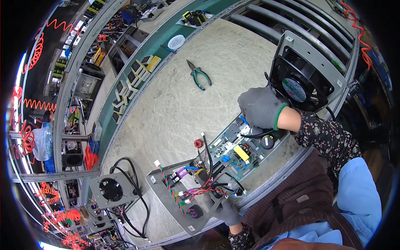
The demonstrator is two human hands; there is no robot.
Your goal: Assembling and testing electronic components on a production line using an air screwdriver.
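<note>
My right hand (261, 107), in a grey glove with a green cuff, is curled over the far end of a circuit board (239, 168); its fingertips and whatever they hold are hidden. Black cable shows beside it. A black fan (293, 85) on a grey metal plate stands just beyond that hand. My left hand (226, 212), also gloved, is closed at the near edge of a grey metal panel (162, 191), by a bundle of coloured wires (202, 191). Connectors and a twisted red-green cable (168, 183) lie across the panel.
Green-handled pliers (199, 76) lie on the metal bench (175, 112). A second fan unit (111, 189) with black cables stands at the left. Beyond the bench runs a green conveyor (160, 43) carrying parts. Metal rollers (287, 25) are at the far right.
</note>
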